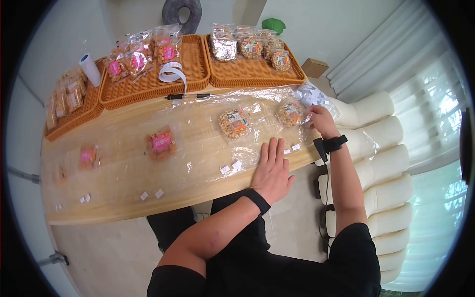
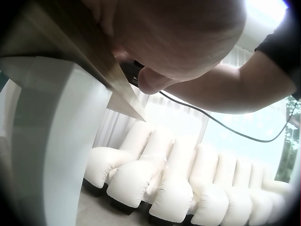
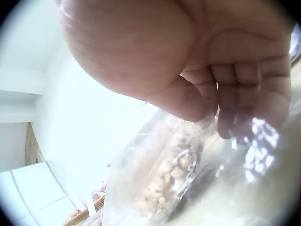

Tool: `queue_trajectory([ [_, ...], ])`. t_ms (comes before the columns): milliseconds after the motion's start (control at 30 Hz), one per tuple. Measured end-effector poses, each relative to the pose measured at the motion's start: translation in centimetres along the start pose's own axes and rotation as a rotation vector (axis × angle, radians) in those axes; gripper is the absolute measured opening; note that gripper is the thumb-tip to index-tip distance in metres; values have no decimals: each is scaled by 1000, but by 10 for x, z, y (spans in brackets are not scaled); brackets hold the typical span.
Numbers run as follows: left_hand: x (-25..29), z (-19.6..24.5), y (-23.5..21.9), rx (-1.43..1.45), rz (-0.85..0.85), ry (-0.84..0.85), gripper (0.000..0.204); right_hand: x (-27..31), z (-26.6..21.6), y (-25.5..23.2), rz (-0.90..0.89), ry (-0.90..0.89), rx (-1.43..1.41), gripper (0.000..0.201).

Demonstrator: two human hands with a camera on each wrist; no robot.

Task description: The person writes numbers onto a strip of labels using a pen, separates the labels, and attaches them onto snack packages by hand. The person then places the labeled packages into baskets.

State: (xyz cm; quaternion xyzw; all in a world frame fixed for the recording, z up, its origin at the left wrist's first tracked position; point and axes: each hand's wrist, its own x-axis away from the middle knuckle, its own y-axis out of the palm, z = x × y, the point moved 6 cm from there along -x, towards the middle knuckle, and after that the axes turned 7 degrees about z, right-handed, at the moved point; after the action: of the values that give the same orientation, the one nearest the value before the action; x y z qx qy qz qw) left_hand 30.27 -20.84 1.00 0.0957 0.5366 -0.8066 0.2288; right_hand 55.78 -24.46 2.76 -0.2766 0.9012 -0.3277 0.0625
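Near the table's right end my right hand pinches the edge of a clear snack bag with a round nut cluster and a colourful label inside. In the right wrist view, thumb and fingertips meet at the bag's plastic, the nuts showing below them. My left hand rests with straight fingers on the front edge of the table. A second bagged nut cluster lies left of the first. Small white paper slips lie close to the left hand, over a clear plastic sheet.
Farther left lie pink-labelled snack bags. Wicker trays of bagged snacks line the back, with a label strip hanging over one. A black pen lies before them. A cream sofa stands to the right, a crumpled plastic bag nearby.
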Motion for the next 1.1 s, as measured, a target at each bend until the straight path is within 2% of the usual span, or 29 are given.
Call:
queue_trajectory([
  [133, 0, 0, 2, -4, -6, 4, 56, -10, -1, -25, 135, -41, -90, 15],
  [200, 0, 0, 1, -6, -4, 1, 56, -9, -24, -55, 354, -243, -17, 18],
  [233, -1, 0, 0, -6, -2, 2, 56, -17, -26, -64, 349, -246, -13, 18],
  [300, -1, 0, -1, 2, -1, -6, 56, -34, -37, -86, 488, -335, -28, 19],
  [433, -1, -1, 0, 2, -15, -8, 57, -57, -86, -61, 427, -373, -143, 19],
  [500, -1, 0, -1, -4, -13, -6, 57, -85, -100, -30, 240, -336, -263, 18],
  [533, -2, 0, -2, -3, -8, -6, 58, -97, -106, -17, 234, -339, -272, 18],
  [600, -2, 0, -3, -25, -4, 0, 58, -122, -119, 21, 61, -316, -352, 18],
  [733, -1, 1, -4, -85, -7, 16, 59, -158, -140, 72, -13, -302, -290, 18],
  [867, -1, 1, -6, -103, 14, 39, 57, -191, -133, 96, -43, -223, -223, 19],
  [933, 0, 0, -5, -91, 20, 32, 56, -193, -138, 92, 97, -384, -292, 28],
  [967, 0, 0, -6, -72, 40, 41, 55, -183, -139, 88, 151, -366, -324, 37],
  [1000, 1, 0, -8, -53, 61, 47, 54, -179, -133, 89, 139, -370, -326, 37],
  [1067, 3, -1, -8, -9, 109, 38, 50, -164, -134, 78, 236, -626, -141, 29],
  [1100, 4, -1, -9, 44, 153, 46, 47, -154, -124, 81, 117, -523, -140, 24],
])
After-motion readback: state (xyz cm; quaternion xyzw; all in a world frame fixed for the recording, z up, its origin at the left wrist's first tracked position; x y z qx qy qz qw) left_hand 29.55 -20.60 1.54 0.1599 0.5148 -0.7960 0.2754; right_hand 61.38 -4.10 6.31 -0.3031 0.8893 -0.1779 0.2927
